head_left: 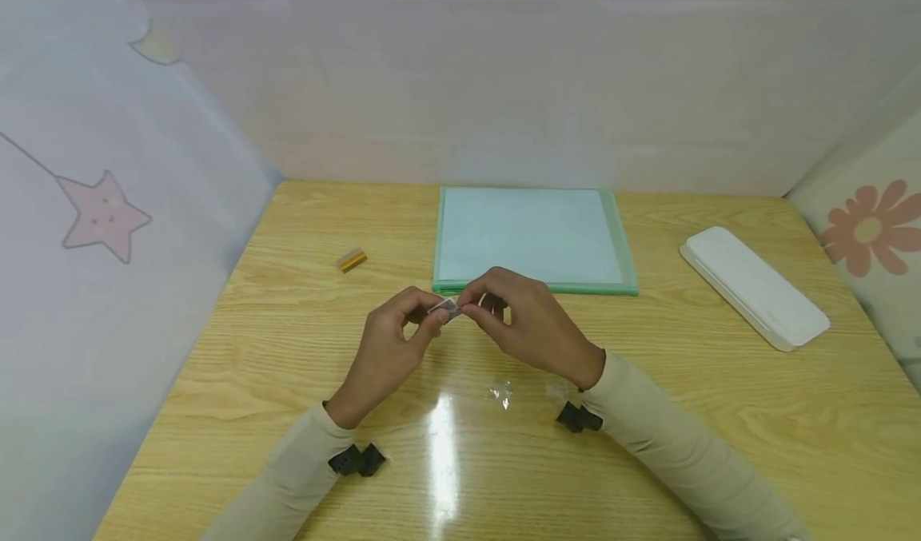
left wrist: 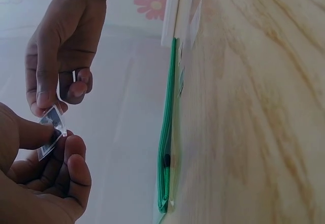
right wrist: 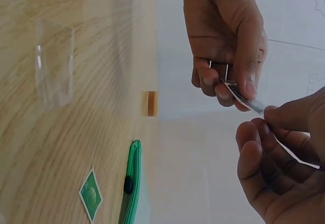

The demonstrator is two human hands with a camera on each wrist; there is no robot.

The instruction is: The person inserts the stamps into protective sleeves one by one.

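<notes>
Both hands meet over the table near the front edge of the green-edged zip folder point(head_left: 627, 241). Between them is a small, flat, dark piece with clear plastic about it point(head_left: 448, 308); its exact kind cannot be told. My left hand point(head_left: 392, 341) pinches one end between thumb and fingers, and its thumb lies across the flat face in the left wrist view. The opposite end is pinched by my right hand point(head_left: 532, 321) with thumb and index fingertips. In the right wrist view the piece point(right wrist: 246, 99) is tilted and seen nearly edge-on.
A small striped orange-brown block point(head_left: 352, 260) lies left of the folder. To the right is a white case point(head_left: 755, 285). Crumpled clear plastic point(head_left: 501, 395) sits on the table below the hands. A green, white-bordered diamond shape point(right wrist: 91, 196) shows near the folder.
</notes>
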